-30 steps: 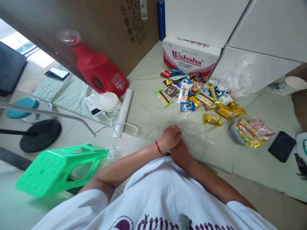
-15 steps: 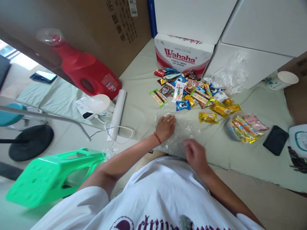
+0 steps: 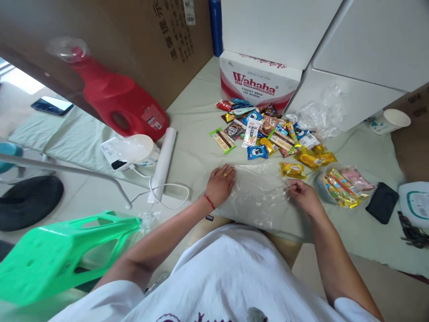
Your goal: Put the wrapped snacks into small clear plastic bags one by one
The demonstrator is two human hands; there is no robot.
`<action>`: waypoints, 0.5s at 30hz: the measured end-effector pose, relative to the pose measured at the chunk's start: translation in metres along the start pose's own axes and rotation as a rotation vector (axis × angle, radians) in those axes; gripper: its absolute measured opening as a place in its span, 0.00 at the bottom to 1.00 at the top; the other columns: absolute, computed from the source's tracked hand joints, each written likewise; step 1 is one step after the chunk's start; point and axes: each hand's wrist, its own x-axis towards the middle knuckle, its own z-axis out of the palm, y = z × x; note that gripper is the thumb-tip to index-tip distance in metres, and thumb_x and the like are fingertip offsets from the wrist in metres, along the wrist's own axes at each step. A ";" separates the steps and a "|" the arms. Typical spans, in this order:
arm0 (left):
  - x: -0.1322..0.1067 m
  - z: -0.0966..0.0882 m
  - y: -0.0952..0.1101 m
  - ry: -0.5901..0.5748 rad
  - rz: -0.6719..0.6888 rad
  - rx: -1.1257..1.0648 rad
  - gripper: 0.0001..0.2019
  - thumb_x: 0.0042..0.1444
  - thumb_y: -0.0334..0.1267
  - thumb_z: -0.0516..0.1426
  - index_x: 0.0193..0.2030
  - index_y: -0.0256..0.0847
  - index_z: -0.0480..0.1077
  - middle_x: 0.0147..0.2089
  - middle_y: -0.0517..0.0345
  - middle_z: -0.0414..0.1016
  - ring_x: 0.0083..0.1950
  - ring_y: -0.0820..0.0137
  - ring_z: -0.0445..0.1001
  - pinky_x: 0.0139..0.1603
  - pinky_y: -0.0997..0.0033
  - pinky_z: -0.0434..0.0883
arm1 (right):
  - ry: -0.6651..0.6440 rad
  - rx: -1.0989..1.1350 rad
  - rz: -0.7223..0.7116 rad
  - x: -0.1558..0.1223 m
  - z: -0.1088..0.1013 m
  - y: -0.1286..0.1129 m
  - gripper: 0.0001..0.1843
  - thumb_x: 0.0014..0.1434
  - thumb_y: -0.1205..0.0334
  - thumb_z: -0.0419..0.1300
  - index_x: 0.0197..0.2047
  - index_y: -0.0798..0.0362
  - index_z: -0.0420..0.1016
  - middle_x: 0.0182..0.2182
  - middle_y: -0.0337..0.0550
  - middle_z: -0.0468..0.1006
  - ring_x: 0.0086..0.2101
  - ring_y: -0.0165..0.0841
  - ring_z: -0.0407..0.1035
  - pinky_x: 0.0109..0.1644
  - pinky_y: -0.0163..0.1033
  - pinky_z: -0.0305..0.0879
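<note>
A clear plastic bag (image 3: 256,192) lies spread on the cloth-covered table in front of my body. My left hand (image 3: 220,184) rests flat on its left edge, fingers stretched out, a red cord round the wrist. At the opposite edge, my right hand (image 3: 302,195) pinches the plastic between thumb and fingers. Just beyond the bag is a pile of wrapped snacks (image 3: 252,133), with a yellow-wrapped snack (image 3: 292,170) close above my right hand. To the right stands a clear tub (image 3: 323,184) of colourful snack packets (image 3: 345,185).
Behind the pile stand a Wahaha water carton (image 3: 259,82) and crumpled clear plastic (image 3: 323,112). A red jug (image 3: 124,103), a paper cup (image 3: 144,150), a white roll (image 3: 162,165) and a looped cable (image 3: 187,190) lie left. A green stool (image 3: 67,250) is lower left; a black pouch (image 3: 382,202) sits right.
My right hand has moved right and forward, from near my body to the bag's right edge. The bag is now stretched flatter and wider. My left hand has shifted slightly left.
</note>
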 end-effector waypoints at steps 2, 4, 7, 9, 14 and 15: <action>-0.003 0.000 -0.003 -0.016 -0.021 0.046 0.25 0.72 0.38 0.44 0.71 0.41 0.65 0.75 0.47 0.64 0.77 0.56 0.58 0.76 0.42 0.52 | -0.004 -0.239 -0.016 0.010 -0.025 -0.004 0.20 0.54 0.45 0.62 0.42 0.52 0.79 0.27 0.39 0.77 0.27 0.34 0.68 0.34 0.40 0.63; -0.007 -0.001 -0.005 -0.049 0.001 0.062 0.26 0.70 0.37 0.46 0.73 0.40 0.63 0.77 0.46 0.60 0.78 0.56 0.56 0.77 0.40 0.48 | 0.128 -0.462 -0.050 0.027 -0.044 -0.017 0.19 0.59 0.48 0.58 0.43 0.51 0.81 0.32 0.44 0.80 0.30 0.37 0.70 0.38 0.42 0.65; -0.015 -0.007 -0.007 -0.107 0.041 0.038 0.30 0.64 0.37 0.51 0.73 0.38 0.61 0.78 0.43 0.56 0.79 0.54 0.53 0.78 0.37 0.44 | 0.304 -0.706 -0.179 0.066 -0.056 -0.052 0.21 0.64 0.52 0.54 0.53 0.52 0.80 0.42 0.51 0.81 0.40 0.43 0.72 0.47 0.47 0.67; -0.017 -0.012 -0.007 -0.116 0.036 -0.028 0.28 0.64 0.38 0.52 0.71 0.38 0.64 0.77 0.43 0.58 0.79 0.54 0.54 0.78 0.36 0.44 | 0.278 -0.865 -0.289 0.098 -0.049 -0.075 0.25 0.64 0.53 0.57 0.60 0.55 0.76 0.49 0.57 0.79 0.49 0.49 0.69 0.54 0.50 0.65; -0.007 -0.013 0.003 -0.030 -0.169 -0.186 0.17 0.69 0.43 0.49 0.39 0.43 0.78 0.68 0.50 0.73 0.75 0.57 0.63 0.77 0.36 0.49 | 0.106 -1.074 -0.380 0.154 -0.017 -0.095 0.33 0.61 0.53 0.64 0.65 0.60 0.69 0.57 0.64 0.74 0.56 0.54 0.63 0.57 0.52 0.62; -0.004 -0.011 0.006 -0.028 -0.187 -0.177 0.16 0.67 0.43 0.52 0.32 0.42 0.76 0.68 0.51 0.73 0.75 0.55 0.63 0.77 0.35 0.49 | 0.092 -1.063 -0.373 0.157 -0.017 -0.092 0.32 0.60 0.53 0.65 0.64 0.60 0.71 0.56 0.64 0.75 0.55 0.54 0.64 0.57 0.52 0.62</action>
